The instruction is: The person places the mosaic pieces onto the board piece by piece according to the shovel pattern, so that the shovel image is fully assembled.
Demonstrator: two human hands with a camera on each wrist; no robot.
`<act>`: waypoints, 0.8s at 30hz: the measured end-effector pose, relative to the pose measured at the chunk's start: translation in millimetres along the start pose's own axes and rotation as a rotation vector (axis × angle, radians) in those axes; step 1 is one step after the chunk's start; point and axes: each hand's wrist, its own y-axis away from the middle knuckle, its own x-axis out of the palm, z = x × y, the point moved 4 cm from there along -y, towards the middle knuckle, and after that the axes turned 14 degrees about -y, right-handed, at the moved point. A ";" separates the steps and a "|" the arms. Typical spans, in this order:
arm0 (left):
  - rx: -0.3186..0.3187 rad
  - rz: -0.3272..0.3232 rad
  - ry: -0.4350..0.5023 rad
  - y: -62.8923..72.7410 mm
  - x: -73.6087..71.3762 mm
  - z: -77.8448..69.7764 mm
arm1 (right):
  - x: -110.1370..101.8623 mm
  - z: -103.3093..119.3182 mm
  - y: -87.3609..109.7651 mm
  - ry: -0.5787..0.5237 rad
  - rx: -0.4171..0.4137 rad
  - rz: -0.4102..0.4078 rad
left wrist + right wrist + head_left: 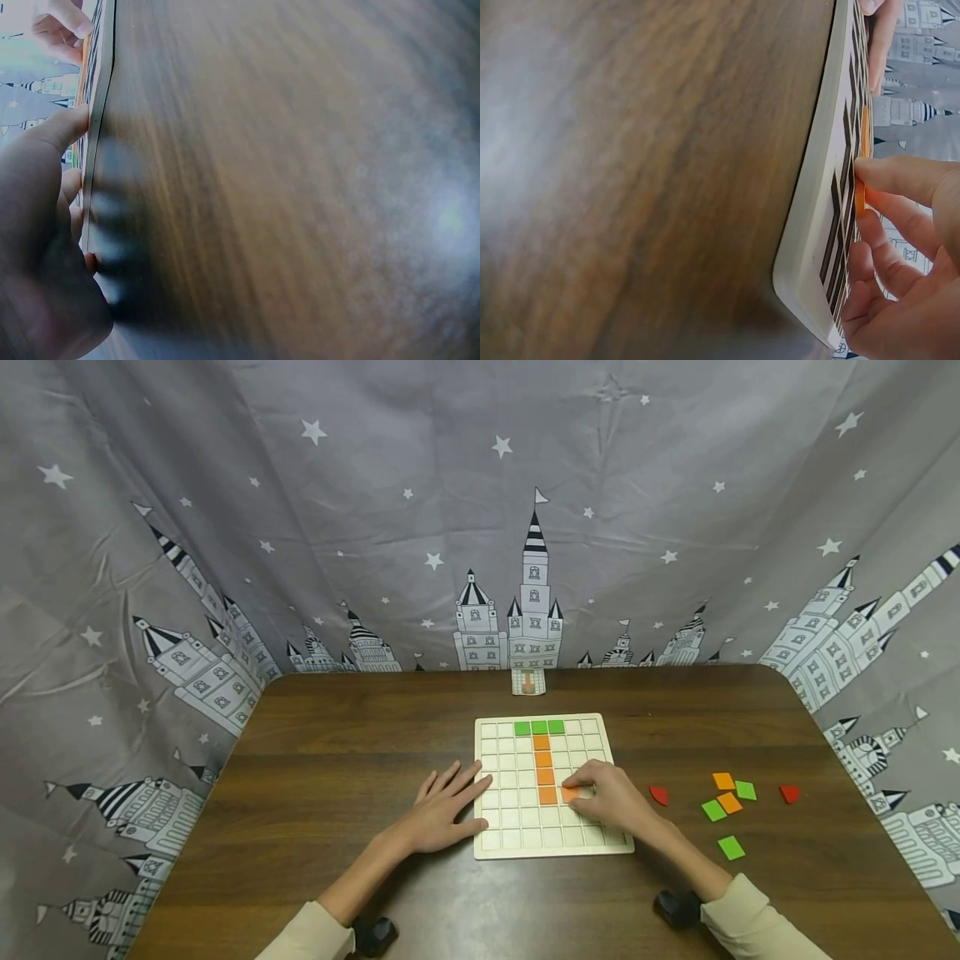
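A cream grid board lies on the brown table. Three green square tiles fill part of its top row, and a column of orange square tiles runs down below the middle one. My right hand pinches an orange tile between thumb and fingers, just right of the column's lowest tile. In the right wrist view this orange tile stands close over the board's grid. My left hand has its fingers spread, with the fingertips resting on the board's left edge.
Right of the board lie loose orange tiles, several green tiles and two red rounded pieces. A small picture card sits at the table's back edge, before a grey castle-print curtain.
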 end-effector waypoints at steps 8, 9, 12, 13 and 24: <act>0.001 -0.005 0.004 0.5 -0.5 -0.3 | 3.5 3.3 -1.8 0.008 0.014 0.003; 0.000 -0.006 0.003 0.4 -0.5 -0.2 | 3.8 3.3 -2.1 0.012 0.017 0.002; -0.002 -0.008 -0.004 0.0 -0.5 -0.3 | 4.4 3.2 -2.0 0.012 0.023 0.004; -0.003 -0.007 -0.005 -0.2 -0.5 -0.4 | 4.4 3.0 -1.9 0.013 0.023 0.004; 0.000 -0.004 0.006 -0.3 -1.4 -1.4 | 4.7 0.4 -1.1 0.015 0.013 0.001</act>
